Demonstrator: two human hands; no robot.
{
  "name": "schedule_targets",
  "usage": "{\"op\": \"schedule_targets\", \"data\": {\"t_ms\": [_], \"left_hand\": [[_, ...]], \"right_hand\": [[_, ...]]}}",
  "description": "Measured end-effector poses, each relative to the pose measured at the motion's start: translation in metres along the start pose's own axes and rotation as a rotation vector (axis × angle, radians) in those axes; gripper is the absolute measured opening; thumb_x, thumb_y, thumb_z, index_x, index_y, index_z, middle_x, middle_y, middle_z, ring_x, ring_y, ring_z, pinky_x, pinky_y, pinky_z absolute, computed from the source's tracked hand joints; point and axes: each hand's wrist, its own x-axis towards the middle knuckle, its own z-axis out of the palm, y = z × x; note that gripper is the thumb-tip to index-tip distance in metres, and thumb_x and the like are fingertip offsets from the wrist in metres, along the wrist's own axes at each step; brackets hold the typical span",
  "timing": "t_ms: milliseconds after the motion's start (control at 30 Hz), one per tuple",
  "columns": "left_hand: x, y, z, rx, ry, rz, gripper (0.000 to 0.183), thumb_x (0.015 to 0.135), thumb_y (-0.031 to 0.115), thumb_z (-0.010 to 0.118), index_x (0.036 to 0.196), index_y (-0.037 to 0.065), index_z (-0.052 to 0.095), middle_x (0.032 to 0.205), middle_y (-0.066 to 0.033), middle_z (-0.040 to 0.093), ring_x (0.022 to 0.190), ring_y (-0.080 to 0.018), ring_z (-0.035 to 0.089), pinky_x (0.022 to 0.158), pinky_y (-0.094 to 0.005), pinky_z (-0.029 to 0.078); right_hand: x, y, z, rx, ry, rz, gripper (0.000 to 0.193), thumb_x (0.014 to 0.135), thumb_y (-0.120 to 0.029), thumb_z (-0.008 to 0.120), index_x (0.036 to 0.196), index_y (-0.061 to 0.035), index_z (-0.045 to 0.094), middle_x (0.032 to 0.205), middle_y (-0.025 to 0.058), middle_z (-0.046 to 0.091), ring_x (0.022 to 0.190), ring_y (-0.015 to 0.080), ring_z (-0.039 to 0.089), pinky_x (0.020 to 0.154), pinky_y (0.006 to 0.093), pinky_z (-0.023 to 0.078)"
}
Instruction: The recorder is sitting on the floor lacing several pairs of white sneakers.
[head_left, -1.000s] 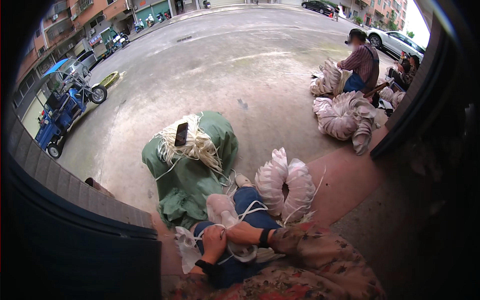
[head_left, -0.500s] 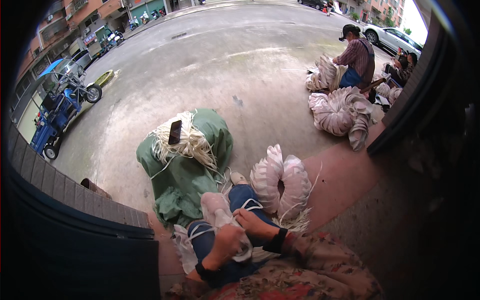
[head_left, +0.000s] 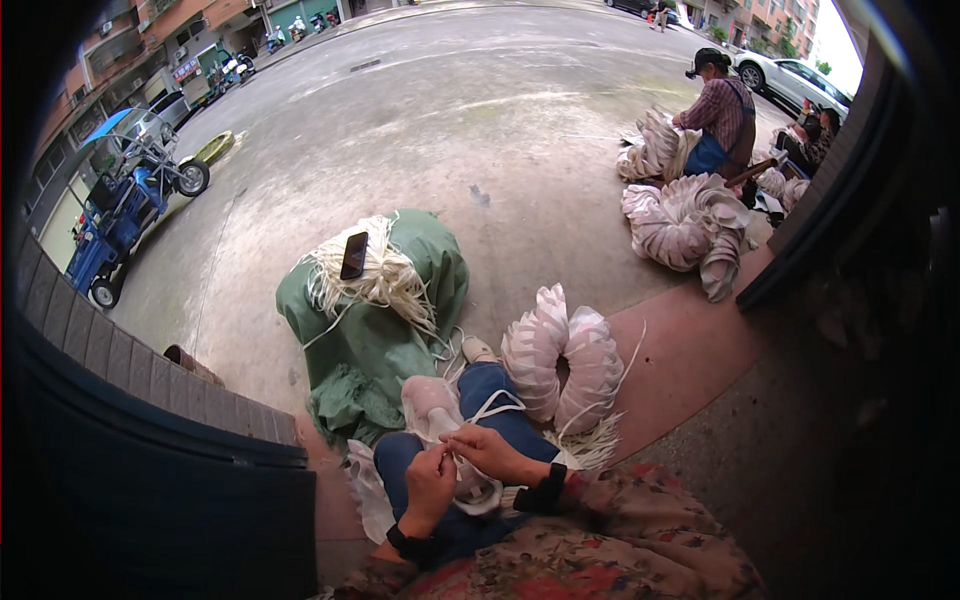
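A pale pinkish-white, thin-fabric bundle (head_left: 430,398) lies across my lap, its rounded end pointing away and its looser end near my wrists. Over its narrow middle my left hand (head_left: 430,485) and my right hand (head_left: 487,452) meet, thumbs and fingers pinched together. What they pinch is too small to make out. White cord (head_left: 495,403) loops over my right leg. Just right of that leg stands a ring-shaped bundle of pleated, pinkish-white pieces (head_left: 562,362), with a bunch of white strips (head_left: 592,445) under its near side.
Ahead to the left, a green sack-covered heap (head_left: 425,250) carries cream strips (head_left: 385,275) and a black phone (head_left: 354,256). At far right a person (head_left: 722,115) sits among similar bundles (head_left: 680,225). A blue three-wheeler (head_left: 125,215) is parked left. Dark door panels flank me.
My left hand has moved up and away from me to meet the right, which has shifted slightly left. The white loop over my left knee no longer shows.
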Motion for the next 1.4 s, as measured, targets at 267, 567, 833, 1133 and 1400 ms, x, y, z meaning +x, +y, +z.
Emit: {"op": "schedule_targets", "data": {"t_ms": [267,567,833,1133,1400], "left_hand": [[-0.005,0.004,-0.002,-0.097,0.034,-0.095,0.011,0.08,0.005,0.054,0.085,-0.002,0.061,0.07,-0.0205,0.057,0.063,-0.0337,0.056,0.055,-0.0374,0.043],[0.007,-0.027,-0.002,-0.196,-0.041,-0.159,0.014,0.081,0.009,0.055,0.089,-0.001,0.061,0.076,-0.0136,0.059,0.071,-0.0284,0.056,0.062,-0.0347,0.043],[0.03,-0.094,0.008,0.47,-0.383,0.024,0.019,0.075,0.021,0.059,0.087,0.007,0.059,0.088,-0.0133,0.058,0.087,-0.034,0.05,0.074,-0.0435,0.043],[0.039,-0.086,0.004,0.095,-0.398,-0.118,0.018,0.078,0.019,0.057,0.084,0.002,0.058,0.073,-0.0155,0.059,0.066,-0.0311,0.058,0.061,-0.0387,0.046],[0.048,-0.093,-0.012,-0.434,-0.371,-0.469,0.017,0.083,0.015,0.054,0.089,0.0,0.057,0.075,-0.0022,0.057,0.064,-0.0109,0.052,0.058,-0.0243,0.042]], "right_hand": [[-0.002,0.002,0.008,-0.087,0.022,-0.154,0.021,0.085,-0.017,0.054,0.1,-0.0029,0.062,0.078,0.013,0.056,0.074,0.0255,0.054,0.066,0.0317,0.042],[0.002,-0.006,0.016,0.043,0.252,-0.252,0.016,0.084,-0.01,0.055,0.096,-0.002,0.062,0.081,0.0115,0.059,0.078,0.0209,0.057,0.071,0.0281,0.044],[-0.003,-0.013,0.007,0.272,0.018,-0.019,0.017,0.089,-0.011,0.05,0.097,0.0008,0.059,0.073,0.003,0.06,0.069,0.009,0.056,0.065,0.0229,0.045],[0.031,-0.099,-0.042,0.258,0.025,-0.078,0.017,0.09,-0.011,0.049,0.098,-0.0001,0.059,0.066,0.0009,0.055,0.059,0.0065,0.051,0.054,0.0207,0.042],[0.059,-0.267,-0.118,-0.847,0.639,-0.947,0.011,0.074,0.002,0.049,0.082,-0.0009,0.057,0.077,0.0076,0.059,0.071,0.0175,0.056,0.065,0.0261,0.044]]}}
